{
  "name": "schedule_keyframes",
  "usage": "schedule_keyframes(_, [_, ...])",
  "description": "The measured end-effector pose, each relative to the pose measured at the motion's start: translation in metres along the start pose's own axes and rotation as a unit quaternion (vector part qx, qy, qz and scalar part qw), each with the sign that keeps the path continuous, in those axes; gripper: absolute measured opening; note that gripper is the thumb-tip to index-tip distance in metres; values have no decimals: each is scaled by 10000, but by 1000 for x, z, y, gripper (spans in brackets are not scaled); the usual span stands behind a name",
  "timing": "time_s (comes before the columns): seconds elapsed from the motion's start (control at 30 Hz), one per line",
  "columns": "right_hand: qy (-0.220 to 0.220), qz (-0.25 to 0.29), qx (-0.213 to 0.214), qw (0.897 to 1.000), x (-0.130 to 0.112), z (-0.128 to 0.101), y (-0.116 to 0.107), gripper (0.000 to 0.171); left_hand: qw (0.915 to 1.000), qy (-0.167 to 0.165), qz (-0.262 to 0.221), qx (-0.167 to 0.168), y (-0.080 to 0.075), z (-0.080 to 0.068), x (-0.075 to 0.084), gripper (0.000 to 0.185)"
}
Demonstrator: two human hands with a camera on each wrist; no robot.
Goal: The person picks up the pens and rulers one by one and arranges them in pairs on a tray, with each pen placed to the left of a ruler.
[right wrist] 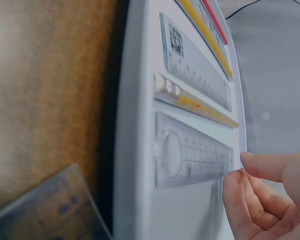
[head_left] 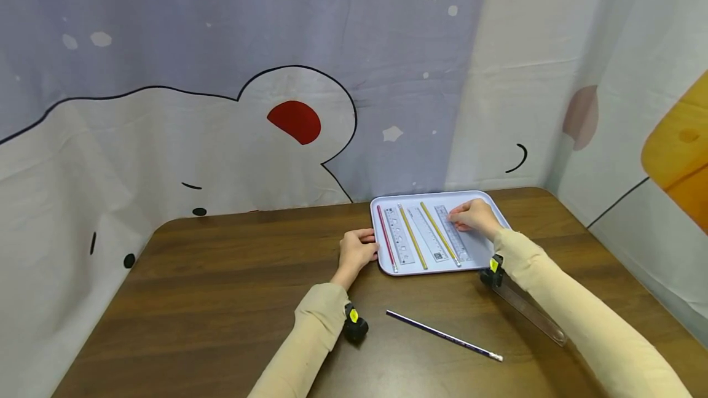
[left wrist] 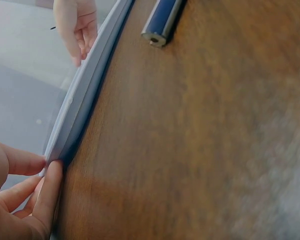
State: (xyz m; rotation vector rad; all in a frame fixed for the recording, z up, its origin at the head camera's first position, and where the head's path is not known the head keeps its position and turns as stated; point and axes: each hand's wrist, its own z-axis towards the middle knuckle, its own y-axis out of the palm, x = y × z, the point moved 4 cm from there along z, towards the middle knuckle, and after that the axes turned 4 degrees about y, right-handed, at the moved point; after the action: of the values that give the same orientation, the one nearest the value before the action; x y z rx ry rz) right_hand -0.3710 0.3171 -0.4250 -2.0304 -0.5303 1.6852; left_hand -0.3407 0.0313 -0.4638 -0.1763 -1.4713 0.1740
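A person in cream sleeves sits at a dark wooden table (head_left: 232,275) that backs onto a cartoon-printed curtain (head_left: 221,109).

Their left hand (head_left: 356,250) lies on the table at the left edge of a pale tray (head_left: 487,201); the left wrist view shows its fingertips (left wrist: 52,175) together and pressed against the tray's rim, loosely curled, not wrapped round it.

The tray sits toward the far right of the table. In it, from left to right, lie a red pencil (head_left: 386,237), a clear ruler (head_left: 399,235), a yellow pencil (head_left: 412,236), a second clear ruler (head_left: 429,235), another yellow pencil (head_left: 439,233) and a third clear ruler (head_left: 453,233), all side by side and running near to far.

The right hand (head_left: 475,215) rests inside the tray at its far right, over the far end of the third ruler. In the right wrist view its fingertips (right wrist: 235,180) are bunched together and touch that ruler's end; whether they pinch it or only press on it I cannot tell.

Near the person, off the tray, a dark blue pencil (head_left: 444,335) lies slantwise on the table. To its right a long clear ruler (head_left: 531,312) lies partly under the right forearm.
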Motion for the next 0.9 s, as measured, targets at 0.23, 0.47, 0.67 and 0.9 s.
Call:
schedule_keyframes(0.23, [-112,-223,46,9997,-3,-7,1,34,10000,-8,4,12,0,1,0,35])
schedule_keyframes(0.47, [-191,-380,61,9991,-7,-16,2,34,10000,-3,-47,4,-1,1,-1,36])
schedule_keyframes(0.67, [-301,-473,-30,9984,-8,-24,5,32,10000,6,-36,-3,-1,1,0,35])
schedule_keyframes(0.9, [-200,-472,-85,9986,-4,-27,8,34,10000,-66,23,-3,-1,2,-1,35])
